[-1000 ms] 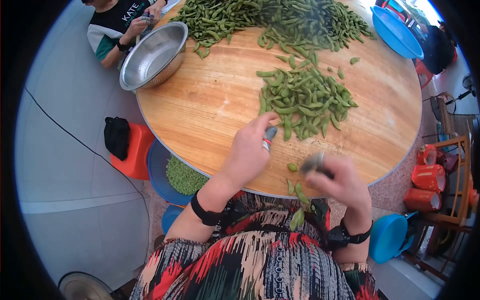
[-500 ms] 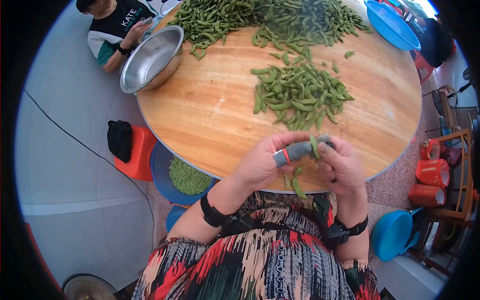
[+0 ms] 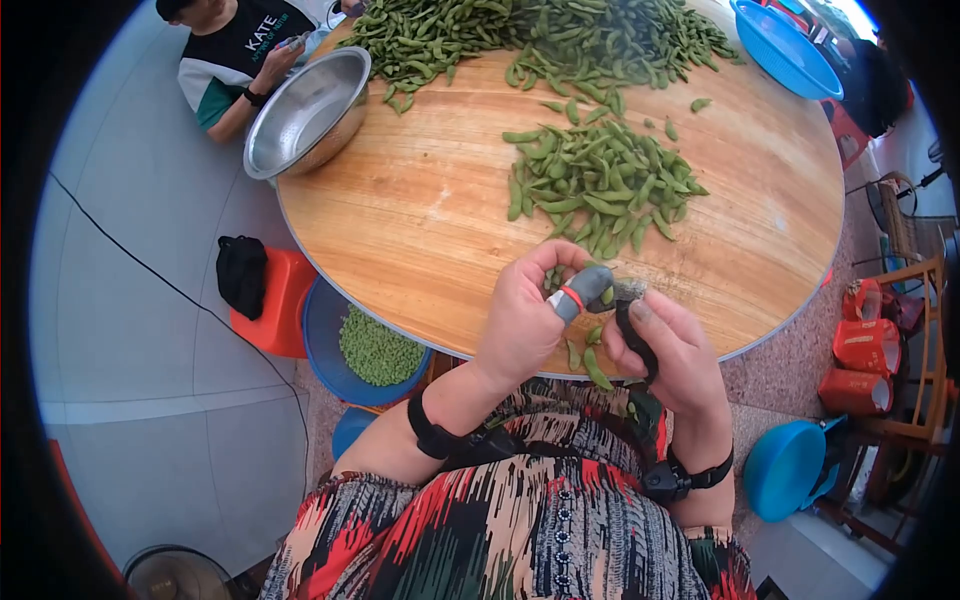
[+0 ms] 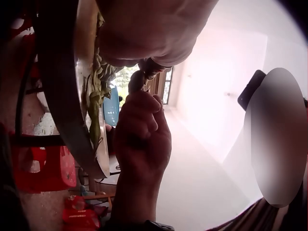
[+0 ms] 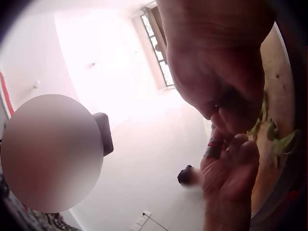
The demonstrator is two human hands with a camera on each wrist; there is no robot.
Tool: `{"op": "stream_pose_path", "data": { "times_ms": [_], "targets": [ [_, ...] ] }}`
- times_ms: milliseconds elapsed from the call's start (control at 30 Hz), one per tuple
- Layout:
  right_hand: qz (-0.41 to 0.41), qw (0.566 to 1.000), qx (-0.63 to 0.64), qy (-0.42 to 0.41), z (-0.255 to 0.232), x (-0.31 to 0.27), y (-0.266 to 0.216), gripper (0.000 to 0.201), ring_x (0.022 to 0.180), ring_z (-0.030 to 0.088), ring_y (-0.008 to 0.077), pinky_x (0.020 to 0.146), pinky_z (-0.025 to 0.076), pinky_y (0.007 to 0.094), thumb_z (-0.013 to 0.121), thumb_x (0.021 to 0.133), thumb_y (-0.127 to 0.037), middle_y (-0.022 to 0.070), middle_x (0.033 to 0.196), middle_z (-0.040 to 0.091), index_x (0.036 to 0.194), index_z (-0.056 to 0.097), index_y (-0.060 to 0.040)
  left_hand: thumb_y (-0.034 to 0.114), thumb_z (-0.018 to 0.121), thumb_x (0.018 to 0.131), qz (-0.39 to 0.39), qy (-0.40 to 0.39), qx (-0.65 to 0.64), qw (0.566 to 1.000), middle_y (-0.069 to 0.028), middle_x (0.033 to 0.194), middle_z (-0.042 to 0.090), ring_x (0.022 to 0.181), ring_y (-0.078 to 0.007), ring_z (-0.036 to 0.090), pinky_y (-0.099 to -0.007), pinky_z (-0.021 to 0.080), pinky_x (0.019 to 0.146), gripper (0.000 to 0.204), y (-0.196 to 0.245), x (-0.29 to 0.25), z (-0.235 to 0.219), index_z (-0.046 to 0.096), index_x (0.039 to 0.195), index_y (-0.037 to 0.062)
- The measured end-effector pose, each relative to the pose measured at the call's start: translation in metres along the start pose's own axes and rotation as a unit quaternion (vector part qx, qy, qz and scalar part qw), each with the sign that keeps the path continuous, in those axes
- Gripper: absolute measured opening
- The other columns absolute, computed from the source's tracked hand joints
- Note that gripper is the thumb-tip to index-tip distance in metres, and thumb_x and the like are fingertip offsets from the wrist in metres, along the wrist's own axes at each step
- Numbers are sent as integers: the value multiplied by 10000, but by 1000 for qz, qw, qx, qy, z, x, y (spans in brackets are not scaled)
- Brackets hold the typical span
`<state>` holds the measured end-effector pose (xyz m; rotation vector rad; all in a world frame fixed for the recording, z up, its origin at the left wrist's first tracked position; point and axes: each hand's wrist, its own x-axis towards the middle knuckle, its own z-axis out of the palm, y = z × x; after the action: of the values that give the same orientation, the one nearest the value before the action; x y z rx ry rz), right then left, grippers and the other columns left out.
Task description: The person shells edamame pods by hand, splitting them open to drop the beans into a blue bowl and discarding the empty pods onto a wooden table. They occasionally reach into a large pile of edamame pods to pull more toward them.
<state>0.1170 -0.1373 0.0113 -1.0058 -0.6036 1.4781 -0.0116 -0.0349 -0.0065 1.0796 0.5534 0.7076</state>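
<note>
In the head view my left hand [image 3: 525,315] pinches a green edamame pod [image 3: 607,295] over the near edge of the table. A grey cover with a red band wraps its thumb. My right hand [image 3: 680,355] meets it from the right, its curled fingers pinching at the same pod; a dark grey and black covering shows at these fingertips. Most of the pod is hidden between the fingers. A few loose pods [image 3: 597,370] lie just below the hands. Beyond them is a small heap of pods [image 3: 605,185]. Both wrist views show the hands meeting fingertip to fingertip, in shadow.
A larger pod pile [image 3: 620,45] covers the far side of the round wooden table [image 3: 400,215]. A metal bowl [image 3: 305,115] stands at the left rim, near another person [image 3: 240,60]. Below left, a blue basin [image 3: 322,345] holds shelled beans. A blue basket [image 3: 785,50] stands far right.
The right hand has come from the near table edge to the left hand, and both have met at a pod. Since half a second ago, the pod has become mostly covered by fingers.
</note>
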Motion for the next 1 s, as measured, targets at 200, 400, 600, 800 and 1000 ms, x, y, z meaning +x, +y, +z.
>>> {"op": "stream_pose_path", "data": {
  "times_ms": [200, 400, 600, 800, 1000],
  "targets": [
    [-36, 983, -169, 65, 2, 1, 5, 193, 480, 343, 28, 430, 272, 189, 427, 934, -134, -37, 601, 454, 792, 520, -42, 93, 649, 804, 41, 35, 63, 997, 26, 795, 536, 695, -49, 478, -185, 403, 628, 148, -12, -5, 0, 581, 925, 41],
    [37, 999, -5, 29, 6, -5, -4, 135, 496, 366, 18, 438, 287, 174, 455, 917, -105, -34, 621, 485, 880, 552, -18, 124, 650, 814, -179, -149, -254, 939, 24, 800, 526, 715, -68, 518, -206, 428, 646, 139, -5, -3, -14, 571, 897, 45],
    [-157, 920, -332, 138, 1, 5, 14, 123, 486, 343, 5, 423, 250, 153, 501, 904, -141, -50, 624, 484, 927, 558, -34, 146, 600, 857, -60, -89, 36, 994, 35, 837, 539, 707, -9, 488, -149, 381, 594, 121, -2, -5, 3, 555, 918, 51],
    [-6, 991, -97, 97, -16, 5, -8, 164, 510, 428, 45, 447, 326, 216, 521, 890, -139, -32, 637, 515, 965, 577, -5, 99, 561, 865, -23, -65, 41, 997, 31, 809, 535, 694, 1, 459, -136, 357, 585, 145, 4, 8, -7, 556, 991, 27],
    [-115, 760, -618, 165, -17, 7, -17, 318, 586, 574, 239, 524, 433, 344, 610, 806, -156, 127, 651, 561, 1084, 543, -16, 26, 489, 844, -133, -171, 148, 965, 27, 798, 549, 735, -51, 520, -162, 395, 657, 279, 26, -1, -22, 580, 1107, 39]
  ]
}}
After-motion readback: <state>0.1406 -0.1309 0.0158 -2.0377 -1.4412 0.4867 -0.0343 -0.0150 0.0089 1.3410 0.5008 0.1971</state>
